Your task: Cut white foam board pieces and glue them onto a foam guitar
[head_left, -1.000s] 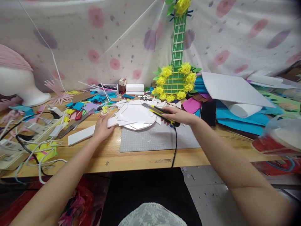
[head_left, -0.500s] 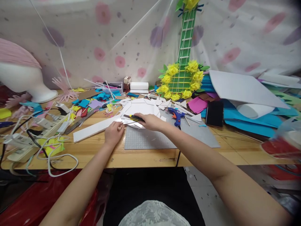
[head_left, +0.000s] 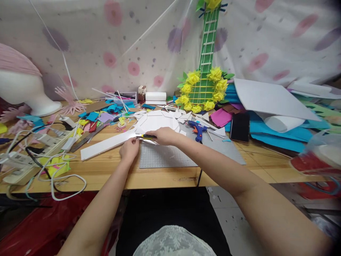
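My right hand (head_left: 165, 136) is wrapped round a yellow and black utility knife (head_left: 148, 136), held nearly level with its blade pointing left. The blade tip is close to the fingertips of my left hand (head_left: 129, 149). Those fingers are pinched at the right end of a long white foam board strip (head_left: 102, 145), which slants down to the left on the table; their exact contact is partly hidden. Behind my hands lies a white many-sided board piece (head_left: 156, 122) with pieces round its edge. Beneath my right hand is a grey cutting mat (head_left: 167, 158).
A blue glue gun (head_left: 197, 130) and a black phone (head_left: 239, 127) lie to the right. A green paper guitar (head_left: 206, 85) with yellow flowers stands behind. Power strips (head_left: 34, 163) with tangled cables, paper scraps and a metal ruler (head_left: 89, 138) occupy the left.
My right hand has lowered the knife to a flatter angle, its blade nearer my left fingertips. The whole view has shifted slightly.
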Demonstrator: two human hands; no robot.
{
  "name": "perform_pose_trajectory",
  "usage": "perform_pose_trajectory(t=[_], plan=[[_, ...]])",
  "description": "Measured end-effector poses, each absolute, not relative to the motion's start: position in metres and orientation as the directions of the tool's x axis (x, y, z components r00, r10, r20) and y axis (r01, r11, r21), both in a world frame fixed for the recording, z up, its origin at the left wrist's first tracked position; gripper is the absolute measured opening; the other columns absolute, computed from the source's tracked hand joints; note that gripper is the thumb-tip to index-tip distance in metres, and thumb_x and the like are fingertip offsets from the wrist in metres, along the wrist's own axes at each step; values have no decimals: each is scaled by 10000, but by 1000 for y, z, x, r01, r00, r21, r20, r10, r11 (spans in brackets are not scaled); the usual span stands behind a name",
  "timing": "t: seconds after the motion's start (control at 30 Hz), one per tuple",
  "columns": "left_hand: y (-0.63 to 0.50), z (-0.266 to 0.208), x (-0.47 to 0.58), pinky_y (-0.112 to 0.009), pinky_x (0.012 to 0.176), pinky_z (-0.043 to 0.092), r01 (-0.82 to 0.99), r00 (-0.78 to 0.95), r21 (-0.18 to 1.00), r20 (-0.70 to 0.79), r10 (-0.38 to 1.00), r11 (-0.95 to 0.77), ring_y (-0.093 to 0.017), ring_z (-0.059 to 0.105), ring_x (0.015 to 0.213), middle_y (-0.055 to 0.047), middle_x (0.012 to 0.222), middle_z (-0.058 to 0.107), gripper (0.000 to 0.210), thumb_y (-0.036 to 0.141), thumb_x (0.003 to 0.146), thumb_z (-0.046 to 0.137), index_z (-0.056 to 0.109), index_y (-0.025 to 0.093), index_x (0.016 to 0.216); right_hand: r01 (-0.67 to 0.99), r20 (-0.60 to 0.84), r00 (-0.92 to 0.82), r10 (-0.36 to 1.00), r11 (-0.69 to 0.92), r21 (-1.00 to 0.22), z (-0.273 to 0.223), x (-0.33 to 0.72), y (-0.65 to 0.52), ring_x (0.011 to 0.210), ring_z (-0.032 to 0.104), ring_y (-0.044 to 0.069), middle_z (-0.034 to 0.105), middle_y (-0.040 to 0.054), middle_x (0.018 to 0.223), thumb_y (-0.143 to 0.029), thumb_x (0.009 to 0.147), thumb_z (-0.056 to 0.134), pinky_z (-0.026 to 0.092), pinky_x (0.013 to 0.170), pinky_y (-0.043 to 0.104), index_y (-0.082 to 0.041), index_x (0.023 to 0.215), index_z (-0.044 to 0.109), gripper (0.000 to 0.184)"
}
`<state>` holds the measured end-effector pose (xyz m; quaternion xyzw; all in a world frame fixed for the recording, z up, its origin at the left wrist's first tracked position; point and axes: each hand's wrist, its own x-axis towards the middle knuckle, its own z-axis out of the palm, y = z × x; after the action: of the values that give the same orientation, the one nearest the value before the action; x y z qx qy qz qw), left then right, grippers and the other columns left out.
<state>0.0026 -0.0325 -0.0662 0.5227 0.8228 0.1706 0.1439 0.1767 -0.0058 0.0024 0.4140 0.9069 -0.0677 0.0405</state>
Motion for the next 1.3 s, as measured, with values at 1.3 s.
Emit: perform_pose_trajectory(t=[1.3], plan=[[-25, -67, 13, -385, 724, 448, 770, -482, 425, -102, 870, 477, -294, 603, 937, -91, 974, 677, 260, 359, 771, 429, 646, 242, 850, 748, -137, -655, 743, 663, 23, 2, 177, -22, 877, 622, 215, 668, 107, 1013, -267, 887, 349, 392, 662, 279, -284, 1313, 433, 435]])
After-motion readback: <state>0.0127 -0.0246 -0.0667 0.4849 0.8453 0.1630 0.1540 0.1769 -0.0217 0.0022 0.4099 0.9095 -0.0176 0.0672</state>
